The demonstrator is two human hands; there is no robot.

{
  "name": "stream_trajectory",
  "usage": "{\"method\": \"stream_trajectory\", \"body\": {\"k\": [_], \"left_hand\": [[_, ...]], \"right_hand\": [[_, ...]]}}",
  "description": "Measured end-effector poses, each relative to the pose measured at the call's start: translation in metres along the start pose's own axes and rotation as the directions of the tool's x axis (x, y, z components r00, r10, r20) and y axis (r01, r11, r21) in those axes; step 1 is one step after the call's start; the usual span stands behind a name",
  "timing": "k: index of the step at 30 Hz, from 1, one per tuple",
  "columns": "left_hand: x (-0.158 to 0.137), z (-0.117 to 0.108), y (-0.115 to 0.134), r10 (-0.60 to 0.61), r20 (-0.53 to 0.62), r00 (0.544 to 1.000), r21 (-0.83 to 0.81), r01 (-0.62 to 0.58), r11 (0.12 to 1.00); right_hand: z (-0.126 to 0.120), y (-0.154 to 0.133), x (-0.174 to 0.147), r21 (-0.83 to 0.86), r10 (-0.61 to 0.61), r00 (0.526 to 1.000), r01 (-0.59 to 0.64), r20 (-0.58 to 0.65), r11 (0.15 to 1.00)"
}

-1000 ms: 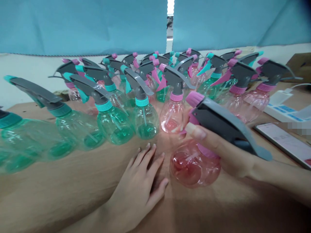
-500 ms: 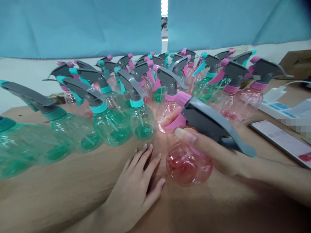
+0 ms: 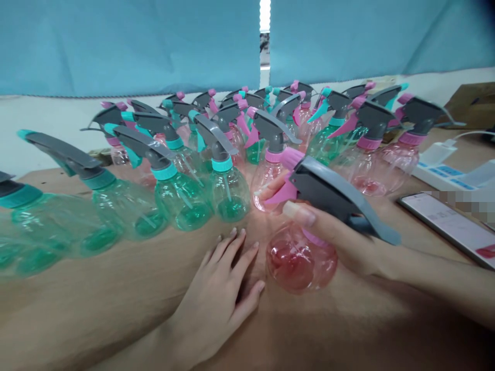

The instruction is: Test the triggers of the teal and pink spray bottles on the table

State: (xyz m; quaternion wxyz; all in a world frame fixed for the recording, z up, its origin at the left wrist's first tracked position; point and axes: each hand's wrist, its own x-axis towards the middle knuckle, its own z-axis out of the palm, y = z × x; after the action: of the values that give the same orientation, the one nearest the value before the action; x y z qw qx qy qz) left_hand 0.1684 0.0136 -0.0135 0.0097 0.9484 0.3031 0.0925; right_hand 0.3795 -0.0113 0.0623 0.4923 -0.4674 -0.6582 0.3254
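My right hand [image 3: 344, 234]: wrapped round the neck of the pink spray bottle [image 3: 301, 263].
My left hand [image 3: 216, 296]: palm down on the bench [image 3: 96, 314], fingers loosely spread.
Bottle position: just right of my left hand.
Trigger [image 3: 284, 191]: further out than a second ago; squeeze apparently eased.

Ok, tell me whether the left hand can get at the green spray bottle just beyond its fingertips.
Probably yes: the left hand rests palm down, holding nothing, with only bare table between it and the green spray bottle. The held pink bottle is further right.

White glare in the curtain gap [image 3: 265, 18] (a sliver!), tabletop [image 3: 348, 330] shadowed lower right, left-edge bottles [image 3: 42, 221] stretched, seemingly blurred.
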Motion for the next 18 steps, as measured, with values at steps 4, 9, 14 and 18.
{"method": "stream_trajectory", "body": {"k": [4, 9, 14, 18], "left_hand": [[-0.0008, 0.0000, 0.0006, -0.004, 0.008, 1.000, -0.002, 0.004, 1.000], [-0.0014, 0.0001, 0.0001, -0.004, 0.014, 1.000, -0.010, 0.004, 1.000], [-0.0007, -0.0008, 0.0002, -0.005, 0.014, 1.000, -0.003, 0.005, 1.000], [-0.0006, -0.0002, 0.0003, -0.002, 0.004, 1.000, -0.010, 0.002, 1.000]], "right_hand": [[-0.0002, -0.0015, -0.0009, -0.011, 0.001, 1.000, -0.001, -0.030, 1.000], [-0.0011, 0.0004, -0.0004, -0.022, -0.001, 1.000, 0.001, 0.000, 1.000], [-0.0012, -0.0013, 0.0001, -0.066, -0.026, 1.000, 0.025, -0.016, 0.998], [-0.0047, -0.0018, -0.0020, -0.192, -0.066, 0.996, 0.052, -0.064, 0.980]]}}
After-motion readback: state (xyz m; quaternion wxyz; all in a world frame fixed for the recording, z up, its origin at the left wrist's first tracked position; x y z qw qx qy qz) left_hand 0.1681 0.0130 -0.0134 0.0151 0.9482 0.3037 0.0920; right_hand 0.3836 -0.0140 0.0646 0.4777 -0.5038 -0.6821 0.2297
